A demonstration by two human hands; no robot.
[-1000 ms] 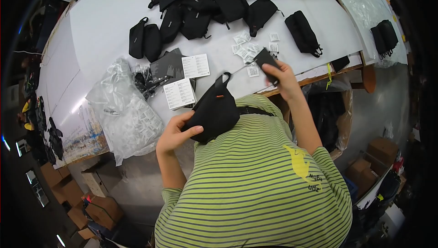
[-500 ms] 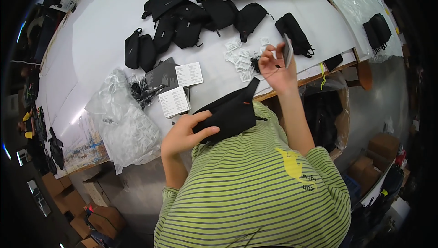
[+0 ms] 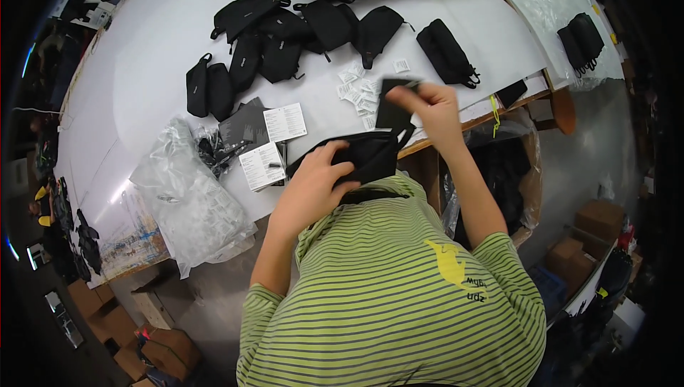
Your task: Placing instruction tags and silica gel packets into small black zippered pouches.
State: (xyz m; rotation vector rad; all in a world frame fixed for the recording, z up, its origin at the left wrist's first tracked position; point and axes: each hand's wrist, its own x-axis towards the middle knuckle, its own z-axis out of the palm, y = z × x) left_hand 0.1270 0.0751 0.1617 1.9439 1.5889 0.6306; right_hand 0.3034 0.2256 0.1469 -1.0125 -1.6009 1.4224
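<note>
Moved: our right hand (image 3: 431, 106) lifts a black card (image 3: 390, 106) off the table.
Left hand (image 3: 313, 184): fingers clamp the black pouch (image 3: 363, 155) at the table's near edge.
Right fingers: pinching the card.
Care: we keep the pouch mouth open and slide the card in straight.

Beyond the grip: small white packets (image 3: 360, 88) and black pouches (image 3: 285, 38) crowd the counter (image 3: 142, 52).
Left of the grip: leaflets (image 3: 274, 141), plastic bags (image 3: 189, 202) block.
Far left: bare counter, open passage.

Black pouches (image 3: 285, 49) on white table (image 3: 142, 66), clear plastic bags (image 3: 189, 205), leaflets (image 3: 274, 141), cardboard boxes (image 3: 584, 237)
</note>
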